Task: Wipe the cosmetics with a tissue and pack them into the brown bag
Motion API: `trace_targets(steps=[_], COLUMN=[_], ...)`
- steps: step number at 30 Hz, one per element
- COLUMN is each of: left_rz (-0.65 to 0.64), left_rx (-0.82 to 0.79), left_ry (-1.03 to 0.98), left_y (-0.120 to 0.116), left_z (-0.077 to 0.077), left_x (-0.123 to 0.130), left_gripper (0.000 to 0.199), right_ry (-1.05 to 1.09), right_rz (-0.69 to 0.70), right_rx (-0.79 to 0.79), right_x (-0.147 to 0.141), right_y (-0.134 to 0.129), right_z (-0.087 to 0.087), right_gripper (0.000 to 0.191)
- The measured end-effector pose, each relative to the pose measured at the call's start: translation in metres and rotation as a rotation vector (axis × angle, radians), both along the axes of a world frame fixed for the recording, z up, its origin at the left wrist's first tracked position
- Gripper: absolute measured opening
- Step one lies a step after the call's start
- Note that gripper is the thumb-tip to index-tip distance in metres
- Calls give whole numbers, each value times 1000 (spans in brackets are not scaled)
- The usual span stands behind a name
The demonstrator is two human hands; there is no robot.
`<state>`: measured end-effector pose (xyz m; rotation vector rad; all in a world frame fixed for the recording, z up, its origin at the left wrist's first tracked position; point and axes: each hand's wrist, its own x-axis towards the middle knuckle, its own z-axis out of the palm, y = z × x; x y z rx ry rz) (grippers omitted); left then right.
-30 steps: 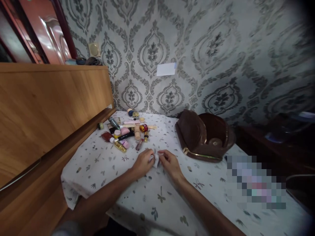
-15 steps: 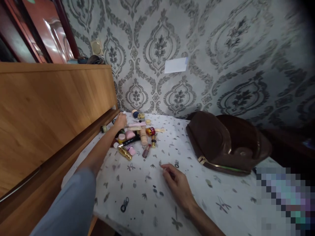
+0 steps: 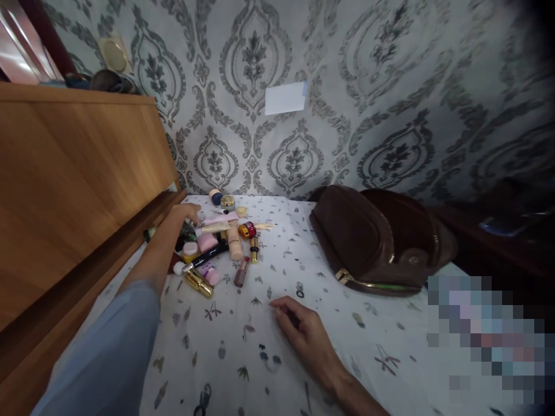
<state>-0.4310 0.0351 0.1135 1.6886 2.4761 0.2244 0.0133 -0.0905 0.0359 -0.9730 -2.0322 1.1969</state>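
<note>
My left hand (image 3: 187, 214) reaches to the far left part of a cosmetics pile, over dark items; its fingers are too unclear to tell what they hold. Loosely curled and empty, my right hand (image 3: 303, 326) rests on the patterned white cloth (image 3: 234, 370), thumb and index finger slightly apart. The pile includes a black tube (image 3: 210, 255), gold tube (image 3: 199, 284), beige bottle (image 3: 235, 241), pink sponge (image 3: 207, 241) and yellow jar (image 3: 189, 252). At its right lie a red-and-gold jar (image 3: 247, 230), a black-and-gold lipstick (image 3: 254, 249) and a lip gloss tube (image 3: 241, 271).
A brown bag (image 3: 368, 240) with an open-looking zipper stands at the right, by the wall. Blurred-out pixels cover an area at the lower right. A wooden cabinet (image 3: 87, 150) borders the left side. Two round containers, one being a gold-lidded jar (image 3: 227, 202), stand behind the pile.
The head view has shifted right, so the scene appears farther left. My left hand has come slightly nearer, beside the pile's dark items. My right hand stays on the cloth.
</note>
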Motion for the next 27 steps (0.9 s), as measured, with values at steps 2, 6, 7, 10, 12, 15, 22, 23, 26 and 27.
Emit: trace_targets(steps=[2,6,7,10,12,15,22,23,26,27], left_rz=[8,-1,-11,-100,-266,-479,-696,-667,-542,-514], left_rx=[33,193,236,352,432,290,223,243,257,263], left_ry=[-29,-100,-119,-242,-483,-748,-652,-643,-640,-648], left_y=[-4,-12,-15,-28,-46,-87,-164,-169,-179,-182], left_z=[6,26,31,42,42,30,-13,-17,-24,-25], left_x=[-2,6,13,56,101,181,294,300,312,315], left_gripper=[53,51,53,58,58,58,61,64,69,69], right_ry=[2,33,47,109,164,243,366,373,419,441], right_rz=[6,4,4,4,0,-46,39,56,90,99], right_rx=[-3,-9,-12,-36,-50,-38,-183,-199,-264,-295], right_x=[0,0,0,-1,-1,-1,23,28,40,42], right_y=[1,-1,-2,-4,-4,-3,-14,-16,-18,-18], right_z=[0,1,0,-2,-4,-3,3,3,2,1], right_gripper=[30,25,24,22,28,61,101,104,109,110])
